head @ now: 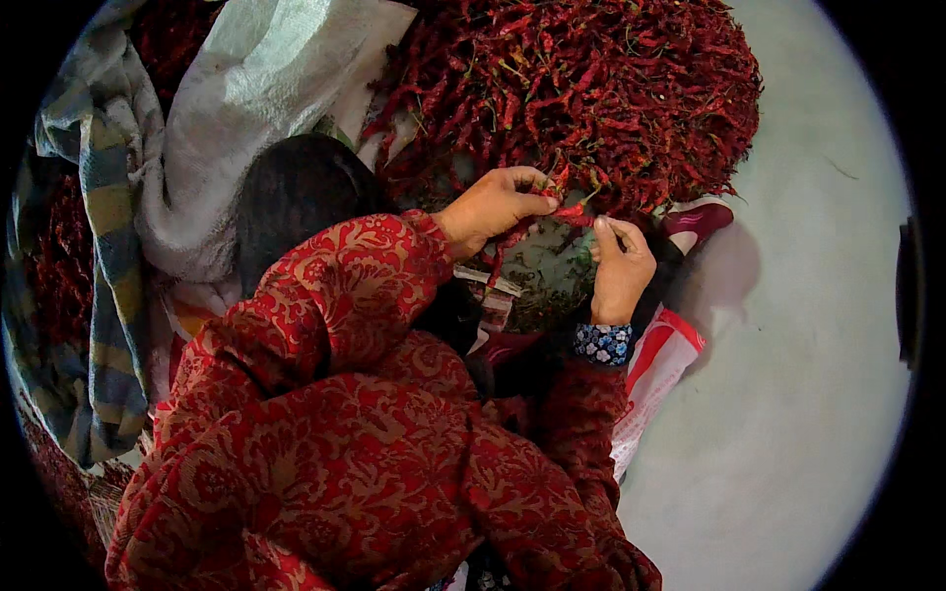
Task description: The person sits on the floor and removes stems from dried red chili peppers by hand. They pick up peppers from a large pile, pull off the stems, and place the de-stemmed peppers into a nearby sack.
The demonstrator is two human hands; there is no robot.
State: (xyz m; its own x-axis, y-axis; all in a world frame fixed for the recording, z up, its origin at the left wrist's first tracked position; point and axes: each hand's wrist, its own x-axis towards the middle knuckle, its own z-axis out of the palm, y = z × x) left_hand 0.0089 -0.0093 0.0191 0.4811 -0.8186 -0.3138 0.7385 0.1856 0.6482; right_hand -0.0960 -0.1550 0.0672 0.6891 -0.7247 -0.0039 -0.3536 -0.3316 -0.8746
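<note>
Several dried red chilli peppers sit in my left hand [491,207], its thumb and fingertips closed around their stem ends. From that hand one red chilli [575,215] stretches across to my right hand [622,270], whose thumb and forefinger pinch its other end. Another chilli [497,266] hangs down below my left hand. Just beyond both hands lies a large heap of red chillies [591,96], many with green or pale stems. Beneath the hands, dark stem scraps [547,277] cover a patch of the floor.
A white woven sack [244,111] and a striped cloth [111,258] lie at the left, with more chillies [63,258] beside them. My dark-clad knee [303,199] rises near the sack. At the right are a maroon shoe [702,220], a red-and-white bag [654,384] and pale floor [798,332].
</note>
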